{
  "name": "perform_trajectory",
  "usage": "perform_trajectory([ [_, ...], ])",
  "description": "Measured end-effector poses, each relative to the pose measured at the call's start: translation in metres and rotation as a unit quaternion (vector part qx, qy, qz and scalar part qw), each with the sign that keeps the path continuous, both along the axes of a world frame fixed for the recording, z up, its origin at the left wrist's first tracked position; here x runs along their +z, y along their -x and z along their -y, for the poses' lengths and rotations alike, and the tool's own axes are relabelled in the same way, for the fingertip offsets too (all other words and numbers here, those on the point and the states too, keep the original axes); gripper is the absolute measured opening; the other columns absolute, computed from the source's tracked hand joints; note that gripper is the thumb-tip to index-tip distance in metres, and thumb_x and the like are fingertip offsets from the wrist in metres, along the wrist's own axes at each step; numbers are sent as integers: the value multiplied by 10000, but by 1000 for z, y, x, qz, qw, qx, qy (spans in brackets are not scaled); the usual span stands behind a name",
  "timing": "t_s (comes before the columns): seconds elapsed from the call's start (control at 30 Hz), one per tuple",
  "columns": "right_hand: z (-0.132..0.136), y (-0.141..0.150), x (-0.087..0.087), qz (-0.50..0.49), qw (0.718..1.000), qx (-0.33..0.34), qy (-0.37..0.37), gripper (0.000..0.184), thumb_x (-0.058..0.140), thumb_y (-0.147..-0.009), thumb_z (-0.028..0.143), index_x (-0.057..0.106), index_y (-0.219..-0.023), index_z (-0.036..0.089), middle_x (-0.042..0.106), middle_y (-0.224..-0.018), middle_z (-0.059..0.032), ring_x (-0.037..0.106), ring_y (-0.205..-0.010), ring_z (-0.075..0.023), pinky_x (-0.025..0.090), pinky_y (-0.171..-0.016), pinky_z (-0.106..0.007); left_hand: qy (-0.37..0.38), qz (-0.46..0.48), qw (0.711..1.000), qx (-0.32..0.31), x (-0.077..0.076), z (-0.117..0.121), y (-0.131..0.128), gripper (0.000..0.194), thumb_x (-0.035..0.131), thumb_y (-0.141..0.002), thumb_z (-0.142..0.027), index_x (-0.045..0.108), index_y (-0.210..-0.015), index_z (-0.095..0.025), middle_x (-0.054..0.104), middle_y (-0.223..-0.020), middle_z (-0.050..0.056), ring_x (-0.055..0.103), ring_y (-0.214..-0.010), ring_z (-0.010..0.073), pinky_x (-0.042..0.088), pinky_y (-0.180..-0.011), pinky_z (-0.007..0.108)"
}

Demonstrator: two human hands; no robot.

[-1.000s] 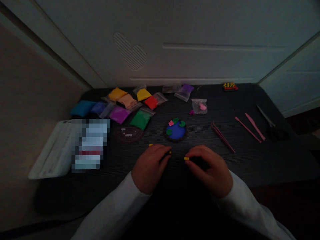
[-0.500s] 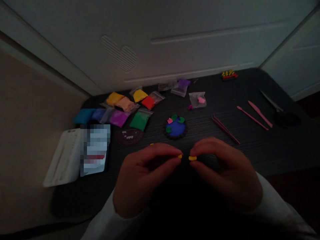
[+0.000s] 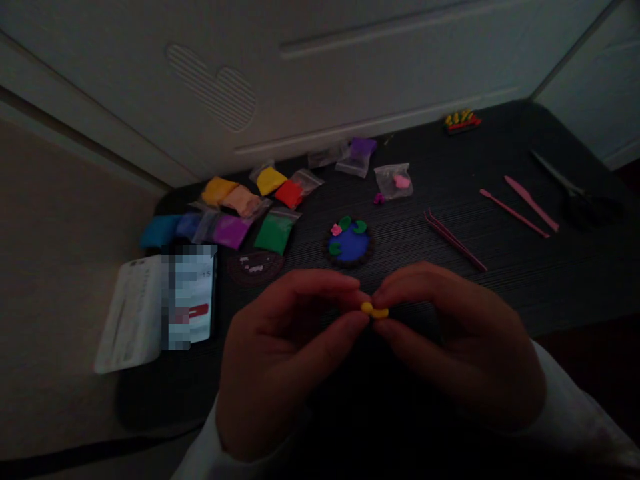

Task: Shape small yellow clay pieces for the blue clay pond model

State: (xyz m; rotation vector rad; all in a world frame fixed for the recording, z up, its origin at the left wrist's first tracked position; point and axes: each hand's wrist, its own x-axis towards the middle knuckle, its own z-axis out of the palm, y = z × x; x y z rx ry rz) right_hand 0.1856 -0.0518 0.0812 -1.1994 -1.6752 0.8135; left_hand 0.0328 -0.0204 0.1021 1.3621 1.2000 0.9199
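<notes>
A small yellow clay ball (image 3: 367, 309) sits at the thumb tip of my left hand (image 3: 285, 353), its index finger raised a little apart. My right hand (image 3: 465, 353) pinches a short, slightly curved yellow clay piece (image 3: 382, 313) between thumb and index finger. Ball and curved piece appear to touch end to end. Just beyond the hands lies a blue clay pond (image 3: 355, 249) with a dark beaded rim, green lily pads (image 3: 360, 227) and a pink flower (image 3: 336, 230).
Bags of coloured clay, including a green one (image 3: 275, 231), lie left of the pond. A phone (image 3: 197, 307) rests at the left. Rightward are tweezers (image 3: 455, 241), pink modelling tools (image 3: 531, 203) and scissors (image 3: 565, 183). A small clay model (image 3: 463, 122) stands at the back.
My hands have come together, bringing the two yellow clay pieces from apart to meeting. The left index finger has lifted from its pinch. The camera view has shifted slightly.
</notes>
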Motion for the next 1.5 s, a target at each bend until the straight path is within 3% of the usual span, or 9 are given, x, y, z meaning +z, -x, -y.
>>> perform_trajectory([
  [0.23, 0, 0, -1, 1, 1000, -6, 4, 172, 593, -703, 142, 565, -872, 143, 618, -857, -2, 559, -820, -69, 442, -746, -163, -64, -49, 994, -69, -6, -2, 9, 216, 617, -673, -83, 629, -767, -277, 651, -784, -100, 590, -758, 45, 466, -688, 96],
  [0.47, 0, 1, 0, -2, 1000, -9, 5, 148, 590, -710, 150, 567, -856, 147, 618, -833, -2, 562, -794, -67, 447, -725, -160, -85, -64, 990, -95, -8, -4, 13, 235, 601, -686, -75, 630, -796, -281, 651, -801, -108, 584, -792, 28, 447, -711, 57],
  [0.63, 1, 1, -1, -4, 1000, -2, 8, 160, 595, -705, 146, 564, -862, 146, 620, -837, -4, 566, -797, -66, 445, -731, -158, -94, -66, 989, -97, -10, -5, 13, 222, 599, -685, -73, 637, -793, -263, 658, -802, -81, 595, -788, 60, 467, -694, 100],
  [0.93, 0, 2, 0, -17, 1000, -7, 12, 148, 592, -706, 150, 572, -853, 157, 626, -822, -5, 573, -781, -76, 453, -714, -175, -85, -61, 989, -109, -10, -4, 14, 224, 608, -680, -81, 637, -801, -267, 658, -805, -101, 589, -793, 31, 438, -719, 51],
  [1.1, 0, 0, -1, -43, 998, 2, 51, 168, 591, -710, 144, 565, -871, 186, 614, -849, 8, 569, -799, -78, 447, -723, -183, -46, -22, 995, -81, -11, -1, 13, 354, 607, -687, -98, 575, -966, -314, 654, -853, -105, 601, -756, 26, 461, -671, 50],
  [1.27, 0, 0, 2, -110, 986, 19, 122, 122, 573, -740, 214, 561, -862, 219, 606, -818, 13, 573, -774, -94, 460, -678, -214, -57, -5, 996, -64, -10, 3, 11, 364, 621, -672, -87, 575, -961, -303, 646, -875, -97, 598, -769, 35, 473, -682, 65],
  [1.5, 2, 2, 1, -133, 981, 30, 138, 125, 587, -731, 217, 562, -852, 233, 598, -826, 22, 567, -779, -89, 456, -691, -209, -44, 57, 995, -63, -11, 5, 8, 316, 610, -678, -62, 593, -904, -284, 644, -834, -102, 592, -764, 23, 470, -693, 57],
])
